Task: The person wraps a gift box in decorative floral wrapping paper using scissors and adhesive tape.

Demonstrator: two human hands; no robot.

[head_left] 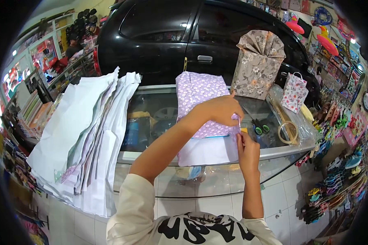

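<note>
When looking straight ahead, can see a black car (151, 36), side-on, just behind a glass-topped desk (161, 99) with a metal rim. Toward the left of that desk, can see a stack of large white sheets (86, 126), fanned unevenly and hanging over the near edge. At the middle, directly in front, can see a lilac flowered parcel (200, 92), lying on the glass, with a white flap (208, 152) spread from its near side to the front rim. To the right and farther back, can see a grey floral bag (255, 73), upright, with a pleated fan top; near that, a small flowered bag (294, 92) with a handle, tilted. Over the parcel, reaching across from the left, can see the left hand (221, 110), with fingers bent and gripping its right-hand edge. Just below, nearer the body, can see the right hand (248, 151), with fingers against the same edge; cannot tell whether pinching it or only touching. Well to the right of both, against clear plastic (306, 126), can see a roll of tape (279, 132). Closer in, between tape and parcel, can see scissors (261, 125) with black-and-green handles, blades toward the back. Beside the right fingers, can make out something yellow (244, 130), partly hidden.
</note>
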